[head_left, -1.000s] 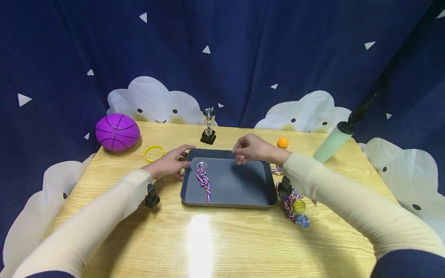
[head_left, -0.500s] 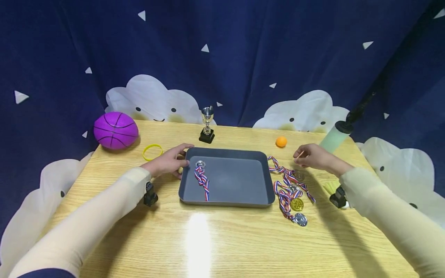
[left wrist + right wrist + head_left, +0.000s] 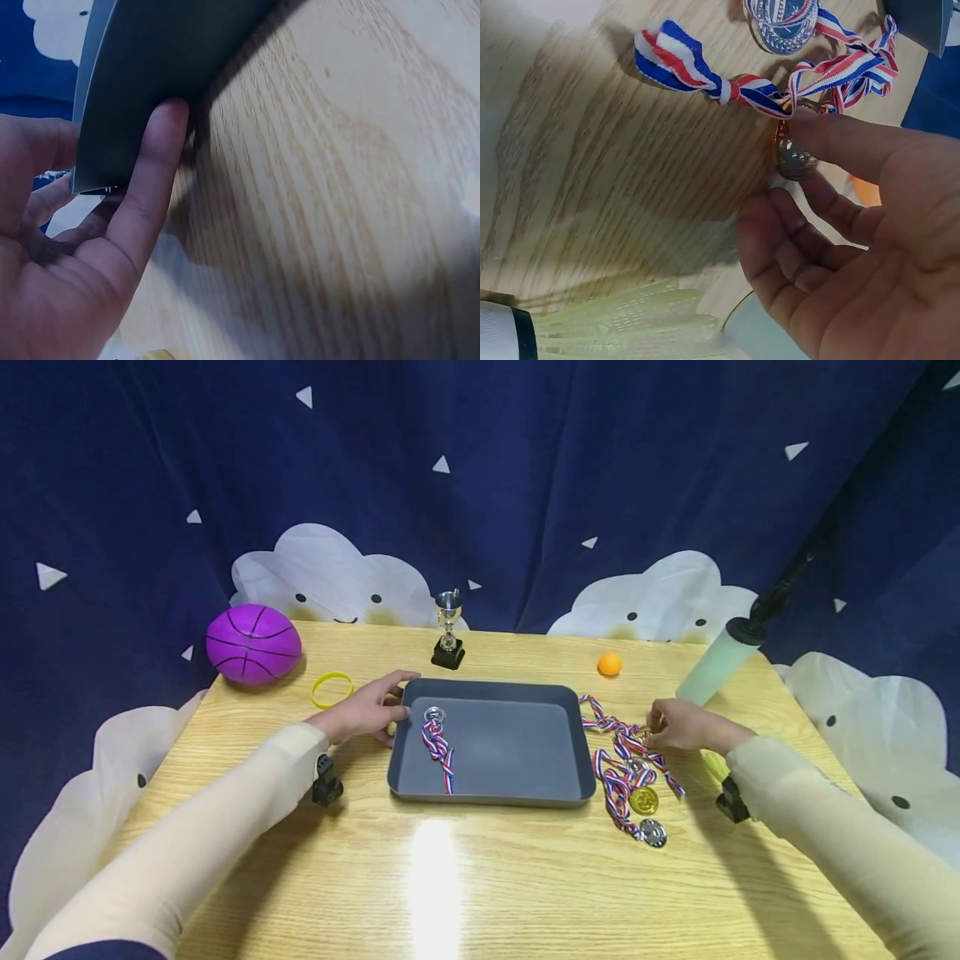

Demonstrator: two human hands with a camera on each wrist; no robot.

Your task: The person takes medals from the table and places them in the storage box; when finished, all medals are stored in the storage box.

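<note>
**A:** so where are your hands right now?

**B:** my right hand (image 3: 678,727) is over by the table's (image 3: 480,893) right edge, fingers pinching a bronze medal (image 3: 793,154) that's tipped up on its rim. Its red-white-blue ribbon (image 3: 705,71) trails across the wood. The rest of the medal pile (image 3: 633,777) sits just beside the tray's right wall, a gold one (image 3: 643,800) and a silver one (image 3: 653,833) toward the near edge.

**A:** and the left?

**B:** my left hand (image 3: 365,713) rests against the far left corner of the grey tray (image 3: 491,793), fingers fairly straight, thumb pressed on the outside wall, not curled round it. There's one medal with ribbon (image 3: 437,745) lying inside the tray along its left side.
</note>
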